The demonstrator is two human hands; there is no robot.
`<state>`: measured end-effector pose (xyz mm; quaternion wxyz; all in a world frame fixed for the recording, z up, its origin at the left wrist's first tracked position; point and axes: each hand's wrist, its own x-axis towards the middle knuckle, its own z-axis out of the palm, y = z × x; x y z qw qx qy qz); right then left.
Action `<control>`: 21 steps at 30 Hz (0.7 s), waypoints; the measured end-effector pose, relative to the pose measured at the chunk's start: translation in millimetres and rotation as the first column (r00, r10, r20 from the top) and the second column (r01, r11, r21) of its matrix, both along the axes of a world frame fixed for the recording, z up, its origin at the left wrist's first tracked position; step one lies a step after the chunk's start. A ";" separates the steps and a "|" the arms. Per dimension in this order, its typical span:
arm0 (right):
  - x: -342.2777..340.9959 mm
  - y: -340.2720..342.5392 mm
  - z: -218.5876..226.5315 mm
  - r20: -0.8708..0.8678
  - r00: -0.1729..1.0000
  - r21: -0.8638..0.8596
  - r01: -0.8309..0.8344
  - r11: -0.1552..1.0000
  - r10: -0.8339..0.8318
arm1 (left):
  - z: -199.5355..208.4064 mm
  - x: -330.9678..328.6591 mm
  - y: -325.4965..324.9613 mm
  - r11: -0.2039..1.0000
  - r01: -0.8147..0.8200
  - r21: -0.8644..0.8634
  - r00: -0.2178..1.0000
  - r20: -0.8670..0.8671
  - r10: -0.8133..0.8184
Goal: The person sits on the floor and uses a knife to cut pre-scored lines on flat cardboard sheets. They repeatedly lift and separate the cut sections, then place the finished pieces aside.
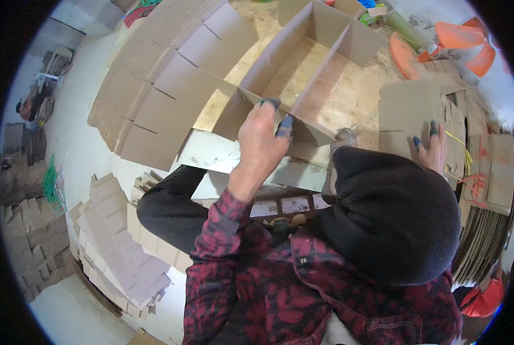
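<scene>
My left hand [262, 138] is closed over the top edge of a brown cardboard divider [306, 129], thumb and fingers pinching it. The divider stands upright, crossing the near ends of long upright cardboard strips [326, 66], which form open compartments on a wooden board. Dark stains or coverings show on my fingertips. My right hand [432, 150] is at the right, its thumb and fingers apart and extended against a flat cardboard sheet [407, 106]. That sheet has a slit and lies beside stacked cardboard; part of the hand is hidden behind a dark rounded cloth shape [395, 213].
Slotted cardboard sheets [179, 86] lie fanned out at the left of the board. More cardboard pieces [119, 241] are piled on the floor at lower left. An orange fan [461, 37] stands at far right, above a tall cardboard stack [487, 241].
</scene>
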<state>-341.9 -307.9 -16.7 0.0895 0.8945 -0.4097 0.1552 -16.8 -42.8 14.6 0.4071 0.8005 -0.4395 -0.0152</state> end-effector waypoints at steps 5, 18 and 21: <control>-62.8 11.3 -18.4 0.021 0.982 0.107 0.186 0.977 -0.189 | -9.3 12.8 -40.7 0.901 0.039 0.431 0.997 0.040 -0.063; 27.2 -2.7 84.3 0.609 0.775 0.180 -0.338 0.924 0.165 | -13.4 15.9 29.4 0.822 -0.001 0.569 0.988 0.127 -0.087; 110.2 10.2 110.3 0.540 0.737 0.164 -0.564 0.809 0.405 | -11.0 6.6 26.5 0.765 -0.028 0.643 0.992 0.112 -0.057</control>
